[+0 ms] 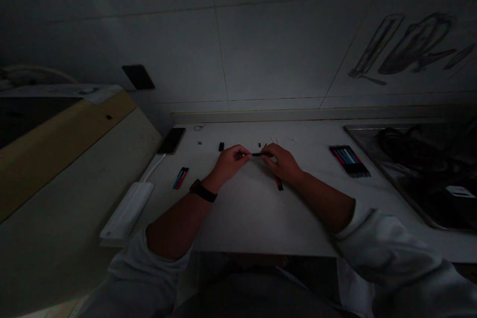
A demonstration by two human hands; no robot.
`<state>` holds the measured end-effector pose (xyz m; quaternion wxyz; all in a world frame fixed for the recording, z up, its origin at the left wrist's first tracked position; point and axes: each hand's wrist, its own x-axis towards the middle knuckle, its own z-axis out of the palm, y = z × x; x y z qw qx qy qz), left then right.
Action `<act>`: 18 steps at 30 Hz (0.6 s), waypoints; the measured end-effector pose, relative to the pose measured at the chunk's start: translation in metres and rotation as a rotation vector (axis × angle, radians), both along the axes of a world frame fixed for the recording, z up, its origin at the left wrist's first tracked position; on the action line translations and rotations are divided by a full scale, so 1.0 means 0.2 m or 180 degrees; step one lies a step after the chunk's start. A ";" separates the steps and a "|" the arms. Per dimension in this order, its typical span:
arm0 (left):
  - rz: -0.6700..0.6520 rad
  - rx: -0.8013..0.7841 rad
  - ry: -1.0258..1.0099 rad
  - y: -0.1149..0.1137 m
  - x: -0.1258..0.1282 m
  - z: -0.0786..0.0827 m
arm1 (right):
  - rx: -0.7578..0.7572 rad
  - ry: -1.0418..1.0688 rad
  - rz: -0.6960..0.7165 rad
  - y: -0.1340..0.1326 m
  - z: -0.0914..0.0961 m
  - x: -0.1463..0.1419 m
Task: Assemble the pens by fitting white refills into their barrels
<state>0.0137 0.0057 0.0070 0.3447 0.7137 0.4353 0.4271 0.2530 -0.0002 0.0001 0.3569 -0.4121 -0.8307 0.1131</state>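
Between my two hands a thin dark pen piece [257,154] is held level above the white table. My left hand [231,161] pinches its left end with thumb and fingertips. Its right end sits in the pinched fingers of my right hand [282,163], which partly hide it. Red and black pen parts [279,183] lie below my right hand. Just beyond it are thin white sticks [276,140], and a small dark piece [260,145] lies nearby. Short black caps [221,146] rest past my left hand. Blue and red pen parts [181,178] lie left of my wrist.
A phone [172,140] with a cable and a white power strip [128,208] lie at the left, beside a large box-like appliance [85,174]. On the right are a pack of coloured pens [349,161] and a metal-rimmed tray or sink [397,186]. A tiled wall [276,54] stands behind.
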 end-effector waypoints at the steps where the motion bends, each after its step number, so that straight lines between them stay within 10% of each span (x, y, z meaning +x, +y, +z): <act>1: 0.0004 0.0006 0.0021 0.00 0.00 0.00 | -0.0013 0.0026 0.0014 0.00 0.00 0.00; 18: -0.0077 -0.0026 0.0052 0.00 0.00 0.01 | 0.0079 0.0006 0.0192 0.02 -0.02 0.01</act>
